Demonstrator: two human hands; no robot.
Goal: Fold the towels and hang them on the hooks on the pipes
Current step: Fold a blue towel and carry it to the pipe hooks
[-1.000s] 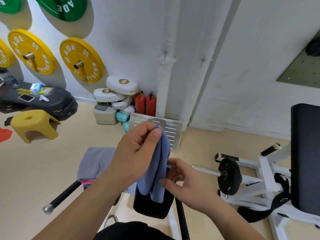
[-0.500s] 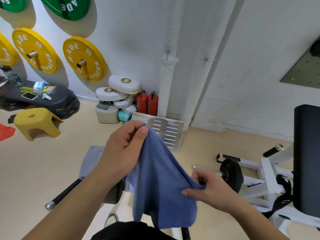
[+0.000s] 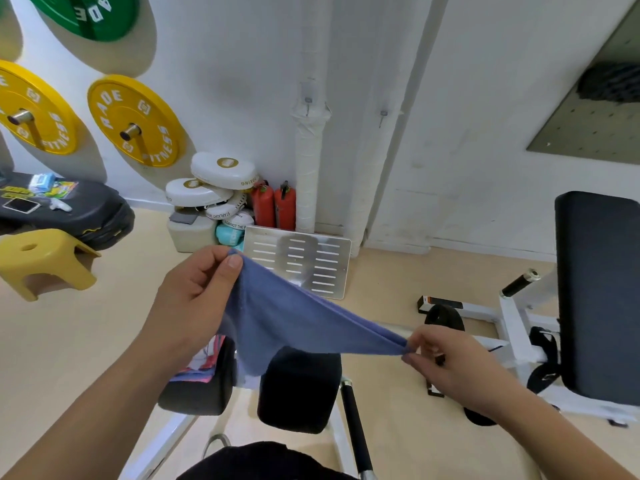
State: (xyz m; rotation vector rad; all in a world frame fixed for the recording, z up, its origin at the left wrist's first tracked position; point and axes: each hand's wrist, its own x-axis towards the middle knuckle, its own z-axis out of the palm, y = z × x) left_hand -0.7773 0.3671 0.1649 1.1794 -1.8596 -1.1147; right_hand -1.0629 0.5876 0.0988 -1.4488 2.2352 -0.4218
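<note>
The blue towel [image 3: 284, 320] is held in the air in front of the person, stretched between both hands. The left hand [image 3: 194, 299] pinches one corner between thumb and curled fingers at the upper left end of the cloth. The right hand [image 3: 446, 362] pinches the opposite end, lower and to the right, with thumb and fingertips closed on a bunched edge. The hands are well apart. The top edge of the towel runs taut on a slant between them, and the remaining cloth sags below, nearer the left hand. Count of cloths: one blue towel in the hands, and one multicoloured cloth [image 3: 204, 365] lying on the left roller pad [image 3: 197, 389], partly hidden by the left wrist and the towel. Count of black roller pads: two, with the right roller pad [image 3: 299, 386] just below the hanging cloth. Count of pipes: two, both upright against the white wall. The wrapped pipe [image 3: 308, 174] carries the first hook [image 3: 307, 100]; the plain pipe [image 3: 367, 161] beside it carries the second hook [image 3: 382, 115]. A slotted metal plate [image 3: 298, 261], two red fire extinguishers [image 3: 275, 206] and a stack of white boxing pads [image 3: 214, 181] stand on the floor at the base of the pipes. Two yellow weight plates [image 3: 136, 121] and one green weight plate [image 3: 90, 12] hang on the wall at left, a yellow stool [image 3: 41, 261] stands below them, and a black bench pad [image 3: 599, 289] stands at right.
</note>
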